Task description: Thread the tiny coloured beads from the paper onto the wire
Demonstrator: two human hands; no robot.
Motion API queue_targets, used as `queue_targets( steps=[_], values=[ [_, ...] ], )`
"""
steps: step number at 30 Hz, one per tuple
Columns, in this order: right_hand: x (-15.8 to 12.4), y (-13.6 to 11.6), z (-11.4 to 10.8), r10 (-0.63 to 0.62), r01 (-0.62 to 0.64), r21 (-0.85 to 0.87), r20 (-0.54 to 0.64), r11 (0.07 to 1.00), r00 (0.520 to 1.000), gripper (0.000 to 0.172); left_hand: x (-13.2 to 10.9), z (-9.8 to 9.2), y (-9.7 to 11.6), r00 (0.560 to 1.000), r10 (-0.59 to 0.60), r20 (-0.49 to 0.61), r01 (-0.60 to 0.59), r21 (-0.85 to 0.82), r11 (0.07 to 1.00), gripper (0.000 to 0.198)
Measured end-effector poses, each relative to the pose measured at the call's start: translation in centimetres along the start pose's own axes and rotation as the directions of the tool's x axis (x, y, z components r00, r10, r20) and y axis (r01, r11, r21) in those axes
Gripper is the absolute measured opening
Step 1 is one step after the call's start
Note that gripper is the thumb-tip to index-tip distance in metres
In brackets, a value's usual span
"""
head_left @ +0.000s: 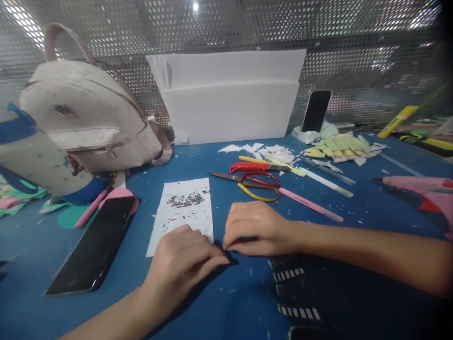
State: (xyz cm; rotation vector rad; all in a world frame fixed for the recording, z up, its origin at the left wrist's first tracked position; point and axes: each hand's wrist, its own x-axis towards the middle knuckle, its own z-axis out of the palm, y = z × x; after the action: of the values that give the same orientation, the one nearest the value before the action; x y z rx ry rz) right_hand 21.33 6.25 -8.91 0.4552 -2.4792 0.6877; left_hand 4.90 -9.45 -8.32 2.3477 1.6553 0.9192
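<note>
My left hand is closed in a pinch over the near edge of a white paper sheet. A pile of small multicoloured bits lies on that sheet. Fingertips almost touching it, my right hand rests with curled fingers on the table just to the right. Something small and dark shows between the two hands, but what either one holds is too small or hidden. Scissors with red and yellow handles lie beyond my right hand, beside a pink pen.
Left are a phone, a backpack and a large cup. A white board stands at the back. A red cutter, white scraps, a propped phone and a pink glue gun lie right.
</note>
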Motion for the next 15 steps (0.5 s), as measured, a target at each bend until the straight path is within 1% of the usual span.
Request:
queue_targets(
  steps=[2,4,6,8,11,13,15],
  values=[
    [0.07,-0.03,-0.02,0.056,-0.056,0.001,-0.025,0.998,0.998,0.006,-0.14,-0.07,0.13,1.000,0.024,0.004,-0.024,-0.019,1.000,0.005],
    [0.15,-0.10,-0.02,0.112,-0.112,-0.003,-0.050,0.994,0.992,0.006,-0.30,-0.08,0.24,0.997,0.066,-0.033,-0.067,-0.025,0.997,0.006],
    [0.24,-0.19,-0.03,0.133,-0.133,0.004,-0.066,0.991,0.989,0.006,-0.41,-0.04,0.26,0.990,0.116,-0.078,-0.118,-0.025,0.993,0.007],
    [0.35,-0.26,-0.06,0.134,-0.134,0.010,-0.075,0.991,0.988,0.006,-0.41,0.03,0.13,0.981,0.183,-0.068,-0.187,-0.051,0.981,0.010],
    [0.43,-0.28,-0.07,0.141,-0.141,0.000,-0.088,0.990,0.986,0.007,-0.18,0.05,-0.23,0.955,0.294,-0.030,-0.295,-0.150,0.944,0.010],
    [0.39,-0.21,-0.03,0.149,-0.150,-0.006,-0.084,0.989,0.985,0.009,0.00,-0.07,-0.40,0.952,0.304,-0.030,-0.303,-0.214,0.929,0.010],
    [0.33,-0.11,0.03,0.144,-0.144,-0.003,-0.069,0.990,0.987,0.010,0.12,-0.24,-0.43,0.965,0.263,-0.020,-0.259,-0.274,0.926,0.011]
  ],
)
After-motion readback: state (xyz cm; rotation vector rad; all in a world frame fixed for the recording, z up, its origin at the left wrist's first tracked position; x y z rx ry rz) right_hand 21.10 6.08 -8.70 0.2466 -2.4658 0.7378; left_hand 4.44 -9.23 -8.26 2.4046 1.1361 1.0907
